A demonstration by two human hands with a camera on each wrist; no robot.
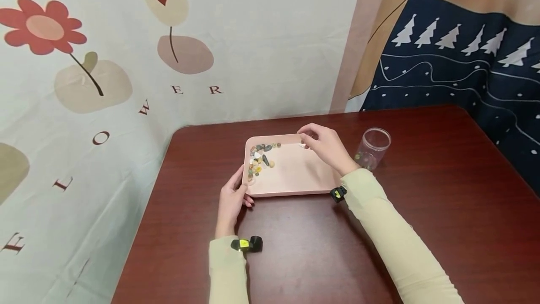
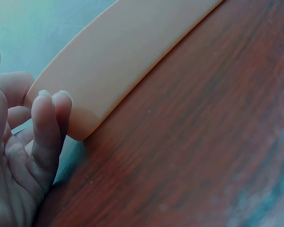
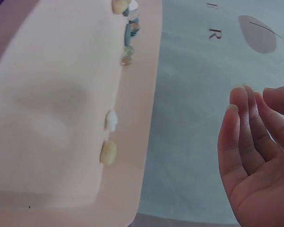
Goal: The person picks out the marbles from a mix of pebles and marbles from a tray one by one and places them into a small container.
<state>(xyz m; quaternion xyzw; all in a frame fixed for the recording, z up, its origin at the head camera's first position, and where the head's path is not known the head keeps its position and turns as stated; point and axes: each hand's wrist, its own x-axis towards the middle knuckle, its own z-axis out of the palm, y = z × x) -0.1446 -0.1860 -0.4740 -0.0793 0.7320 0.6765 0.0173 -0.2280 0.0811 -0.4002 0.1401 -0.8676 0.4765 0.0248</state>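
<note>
Reddish-brown table, printed cloth backdrops
Pale sheet with a big red flower and letters runs along the table's far and left edges, navy cloth with white trees past the far right corner. Kinda soft sheen on the wood.

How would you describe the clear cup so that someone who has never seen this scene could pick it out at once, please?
On the dark red table, find the shallow pink tray. To its right, past the right hand, stands the clear cup. Unlike the low, opaque tray beside it, the cup is tall, round-rimmed and see-through.
</note>
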